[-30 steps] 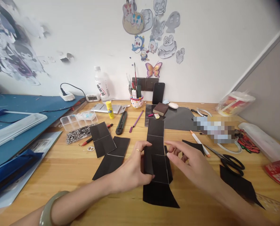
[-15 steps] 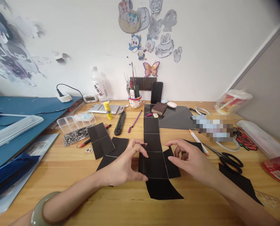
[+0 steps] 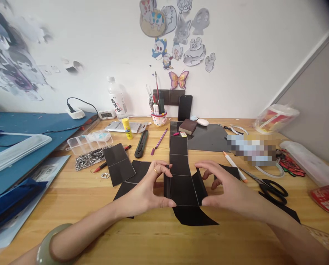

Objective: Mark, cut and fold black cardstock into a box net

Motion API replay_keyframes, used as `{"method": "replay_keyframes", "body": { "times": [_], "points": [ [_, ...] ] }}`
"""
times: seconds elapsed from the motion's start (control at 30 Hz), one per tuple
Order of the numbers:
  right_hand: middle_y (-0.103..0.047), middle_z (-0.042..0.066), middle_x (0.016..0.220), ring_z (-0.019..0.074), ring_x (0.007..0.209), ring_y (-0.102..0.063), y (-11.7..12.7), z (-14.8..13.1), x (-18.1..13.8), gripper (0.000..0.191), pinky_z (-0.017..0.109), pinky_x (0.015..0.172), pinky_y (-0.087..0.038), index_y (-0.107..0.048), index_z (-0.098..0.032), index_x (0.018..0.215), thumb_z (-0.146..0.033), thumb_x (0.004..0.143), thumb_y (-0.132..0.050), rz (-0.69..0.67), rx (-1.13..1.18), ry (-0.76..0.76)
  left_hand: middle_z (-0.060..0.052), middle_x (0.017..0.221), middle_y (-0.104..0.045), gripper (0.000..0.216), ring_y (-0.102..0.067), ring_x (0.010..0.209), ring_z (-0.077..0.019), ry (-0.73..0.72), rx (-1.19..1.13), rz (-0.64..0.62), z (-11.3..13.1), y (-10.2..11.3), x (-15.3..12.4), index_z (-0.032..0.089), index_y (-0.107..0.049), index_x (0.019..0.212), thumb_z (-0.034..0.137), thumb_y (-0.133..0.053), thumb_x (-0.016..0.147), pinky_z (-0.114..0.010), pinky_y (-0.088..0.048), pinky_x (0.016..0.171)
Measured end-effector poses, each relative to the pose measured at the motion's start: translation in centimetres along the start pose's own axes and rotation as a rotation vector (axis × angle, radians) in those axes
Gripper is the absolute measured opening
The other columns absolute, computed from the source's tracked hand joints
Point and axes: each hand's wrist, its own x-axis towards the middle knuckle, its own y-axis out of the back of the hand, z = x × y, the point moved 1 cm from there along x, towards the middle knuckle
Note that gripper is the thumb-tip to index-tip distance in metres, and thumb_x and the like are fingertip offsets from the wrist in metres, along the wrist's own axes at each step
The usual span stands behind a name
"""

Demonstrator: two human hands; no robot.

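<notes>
A cross-shaped piece of black card [image 3: 183, 189] with pale crease lines lies in front of me, its long strip running away toward the wall. My left hand [image 3: 147, 193] holds the upright left flap, thumb at the near end and fingertips at the far end. On the other side, my right hand [image 3: 226, 189] spans the right flap [image 3: 199, 187] the same way; that flap slants upward. The near flap [image 3: 194, 216] curves over the tabletop. Beside my left hand lie a creased black card piece [image 3: 119, 164] and another one [image 3: 139, 172], partly hidden by the hand.
Scissors [image 3: 272, 189] and an orange-tipped marker [image 3: 234, 165] lie at right. To the left are a box cutter [image 3: 141, 144], a glue stick [image 3: 127, 129] and a compartment box of metal rings [image 3: 91, 156]. A pen cup [image 3: 159, 118] and phone [image 3: 185, 108] stand by the wall.
My right hand has closed in on the right flap, which has tilted up from nearly flat. The left flap also stands more upright, with my left hand still at it.
</notes>
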Motion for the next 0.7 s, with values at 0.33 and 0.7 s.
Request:
{"method": "replay_keyframes", "body": {
  "times": [0.33,0.7],
  "points": [
    [-0.035,-0.001,0.126,0.0154,0.093,-0.052,-1.5,0.3,-0.1,0.057,0.030,0.078,-0.049,-0.030,-0.039,0.127,-0.026,0.077,-0.056,-0.022,-0.054,0.007,-0.004,0.126,-0.025,0.056,-0.027,0.124,-0.0215,-0.016,0.001,-0.010,0.0,0.0,0.2,0.029,-0.041,0.109,0.022,-0.074,0.065,-0.041,-0.025,0.103],
    [-0.036,-0.002,0.127,0.0157,0.099,-0.051,-2.1,-0.1,-0.1,0.062,0.030,0.081,-0.048,-0.029,-0.041,0.124,-0.021,0.074,-0.059,-0.077,0.092,0.012,-0.002,0.124,-0.027,0.057,-0.031,0.122,-0.0204,0.022,-0.140,-0.020,-0.1,-0.4,0.1,0.029,-0.043,0.107,0.019,-0.076,0.061,-0.038,-0.027,0.103]
  ]
}}
